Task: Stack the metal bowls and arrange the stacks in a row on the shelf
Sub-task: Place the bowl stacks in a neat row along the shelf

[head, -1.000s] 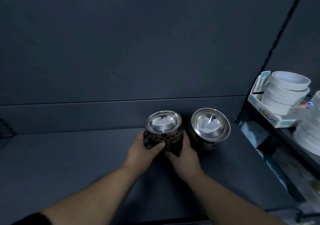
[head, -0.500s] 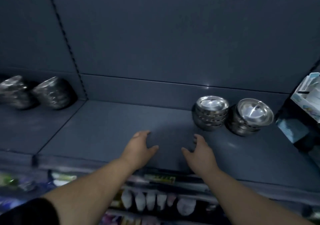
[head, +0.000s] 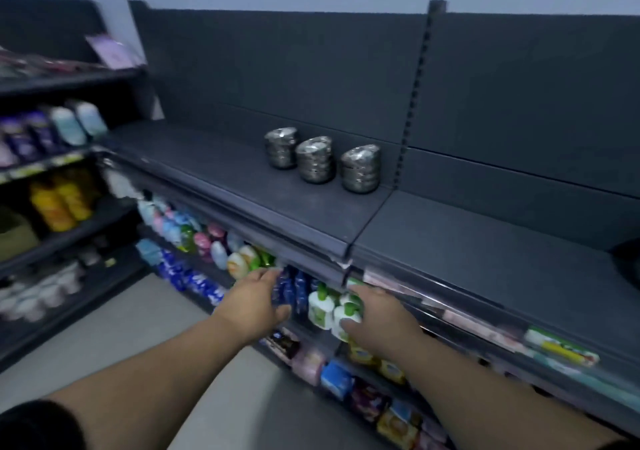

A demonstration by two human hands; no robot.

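In front of the shelf's front edge, the fingers point(head: 268, 276) of the left hand point(head: 254, 302) are loosely spread and hold nothing. The right hand point(head: 377, 314) is just as slack and empty, hanging just in front of the green-capped bottles point(head: 322, 306). Both arms reach forward, palms down. Up on the dark shelf point(head: 242, 179), three stacks of metal bowls point(head: 315, 160) stand close together in a row towards the back. Half a second ago both hands hovered over the shelf top; now they hang below its edge.

Three upright stacks of metal bowls point(head: 318, 159) stand in a row on the dark shelf point(head: 242, 179).
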